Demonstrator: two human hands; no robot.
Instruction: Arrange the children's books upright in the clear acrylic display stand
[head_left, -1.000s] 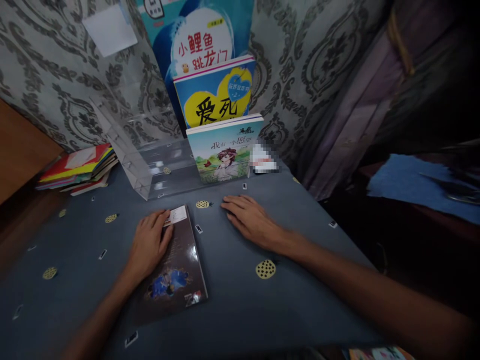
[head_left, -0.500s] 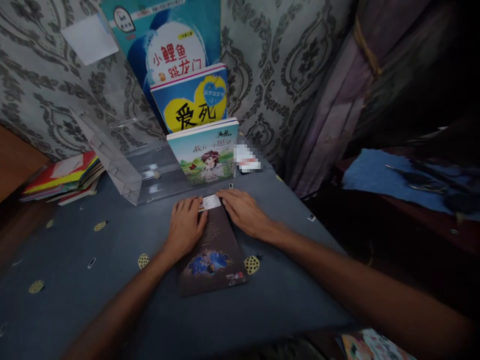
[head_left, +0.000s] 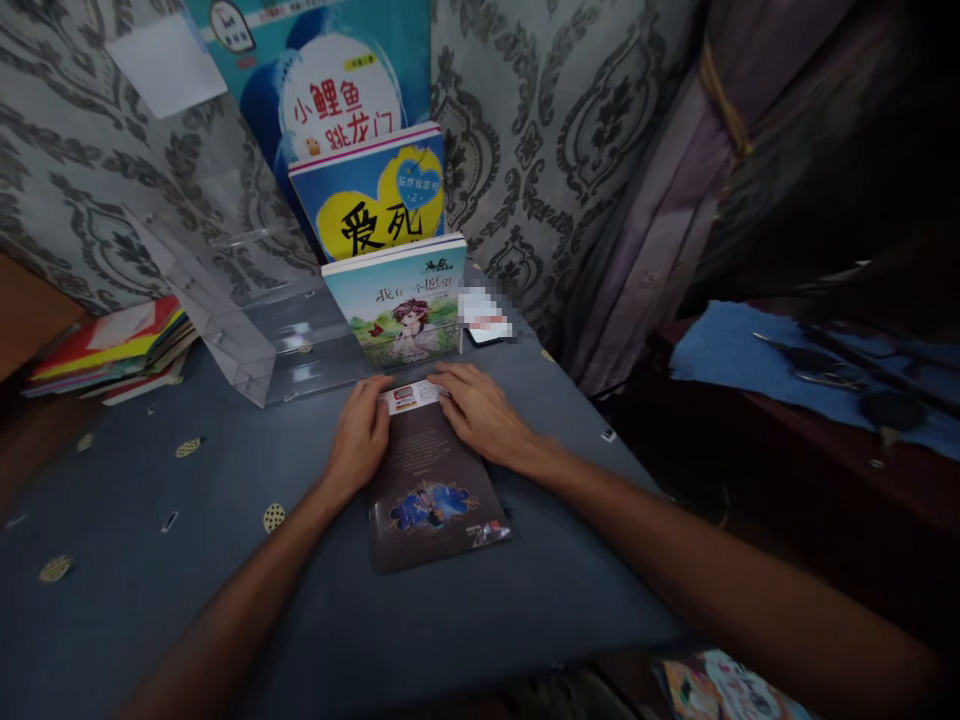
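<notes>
A dark brown book (head_left: 431, 460) lies between my hands, its far end pointing at the display rack. It shows a blue oval picture near the close edge and a white label strip at the far end. My left hand (head_left: 360, 435) grips the book's far left edge, fingers bent around the side. On the opposite edge, my right hand (head_left: 484, 415) holds the far right corner, with fingertips over the label. Whether the book rests fully on the table or is slightly raised, I cannot tell.
A clear acrylic rack (head_left: 232, 350) holds a green-covered book (head_left: 409, 315), a blue-yellow book (head_left: 367, 195) and a tall teal book (head_left: 255, 70). Stacked books (head_left: 112, 345) lie left on the patterned tablecloth (head_left: 225, 470). A blue cloth (head_left: 720, 345) with scissors lies right, past the table edge.
The dark book has shifted right and now covers a pineapple print on the tablecloth. My left hand has moved from lying over the book to its left edge, uncovering more of the label.
</notes>
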